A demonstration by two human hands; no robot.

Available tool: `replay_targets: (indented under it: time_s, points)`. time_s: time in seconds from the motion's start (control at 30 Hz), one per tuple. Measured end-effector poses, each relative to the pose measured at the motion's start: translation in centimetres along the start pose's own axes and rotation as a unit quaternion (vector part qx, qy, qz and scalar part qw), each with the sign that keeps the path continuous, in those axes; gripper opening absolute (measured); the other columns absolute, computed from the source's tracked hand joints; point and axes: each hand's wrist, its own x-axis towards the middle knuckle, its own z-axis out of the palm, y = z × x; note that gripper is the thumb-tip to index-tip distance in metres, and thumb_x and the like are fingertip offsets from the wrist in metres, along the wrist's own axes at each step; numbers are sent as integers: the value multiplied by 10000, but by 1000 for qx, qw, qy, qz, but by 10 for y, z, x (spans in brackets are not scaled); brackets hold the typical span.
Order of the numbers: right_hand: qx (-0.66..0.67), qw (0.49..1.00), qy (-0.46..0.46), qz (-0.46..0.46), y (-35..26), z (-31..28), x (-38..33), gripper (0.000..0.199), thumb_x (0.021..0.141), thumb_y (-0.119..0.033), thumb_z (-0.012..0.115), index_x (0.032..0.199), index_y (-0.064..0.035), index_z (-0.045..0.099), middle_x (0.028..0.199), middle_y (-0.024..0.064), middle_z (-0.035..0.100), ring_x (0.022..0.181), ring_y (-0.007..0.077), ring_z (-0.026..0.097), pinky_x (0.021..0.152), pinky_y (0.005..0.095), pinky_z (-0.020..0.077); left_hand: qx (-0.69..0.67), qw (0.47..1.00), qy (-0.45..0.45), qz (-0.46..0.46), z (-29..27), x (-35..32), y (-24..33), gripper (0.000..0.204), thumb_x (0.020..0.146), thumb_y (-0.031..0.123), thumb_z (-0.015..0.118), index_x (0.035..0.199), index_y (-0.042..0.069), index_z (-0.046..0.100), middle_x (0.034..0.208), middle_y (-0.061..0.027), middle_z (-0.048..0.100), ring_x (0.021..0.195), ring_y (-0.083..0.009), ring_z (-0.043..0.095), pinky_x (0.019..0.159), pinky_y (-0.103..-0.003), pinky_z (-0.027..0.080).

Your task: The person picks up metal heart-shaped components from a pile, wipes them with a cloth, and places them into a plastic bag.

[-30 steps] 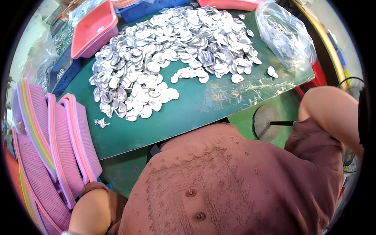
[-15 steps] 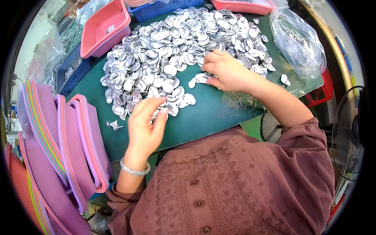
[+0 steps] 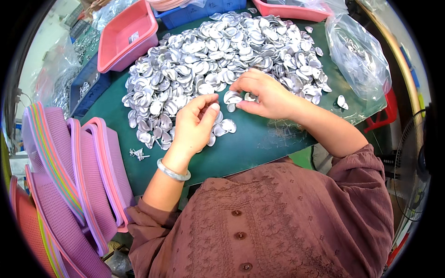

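Observation:
A wide heap of silver, shell-shaped metal pieces (image 3: 199,67) covers much of the green tabletop (image 3: 259,139). My left hand (image 3: 194,123) is at the heap's near edge, its fingers curled and the thumb tip close to the index finger. Whatever lies between those fingertips is hidden. A pale bangle (image 3: 174,171) circles that wrist. To the right, my right hand (image 3: 266,96) curves over a few loose metal pieces (image 3: 232,98), thumb and fingers apart on either side of them. More loose pieces (image 3: 227,125) lie beside my left hand.
Stacked purple and pink plastic baskets (image 3: 99,167) stand at the left. A pink tray (image 3: 127,37) and blue bins (image 3: 199,15) border the heap. At the right are a clear plastic bag (image 3: 359,58) of pieces and a fan (image 3: 410,157). Small metal bits (image 3: 139,154) lie near the left edge.
My left hand has moved right and slightly up, closer to my right hand, with its fingers drawn together. My right hand has come slightly down, by the loose pieces. The view has shifted slightly.

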Motion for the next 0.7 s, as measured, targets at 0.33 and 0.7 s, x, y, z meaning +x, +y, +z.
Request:
replay_targets:
  time_s: [0.33, 0.7]
  points:
    - [231, 969, -2, 91, -25, 19, 16, 356, 720, -37, 621, 1068, -38, 545, 796, 40, 561, 775, 148, 535, 685, 283, 442, -284, 950, 5, -127, -11, -14, 4, 120, 892, 126, 489, 918, 34, 560, 737, -43, 610, 621, -88, 534, 574, -204, 422]
    - [129, 991, 37, 16, -25, 20, 15, 427, 709, 45, 593, 1118, -50, 515, 886, 58, 601, 861, 167, 580, 750, 295, 454, -377, 916, 47, -125, -5, -15, 3, 179, 885, 79, 478, 1034, -5, 533, 889, -99, 613, 757, -150, 614, 680, -245, 510]
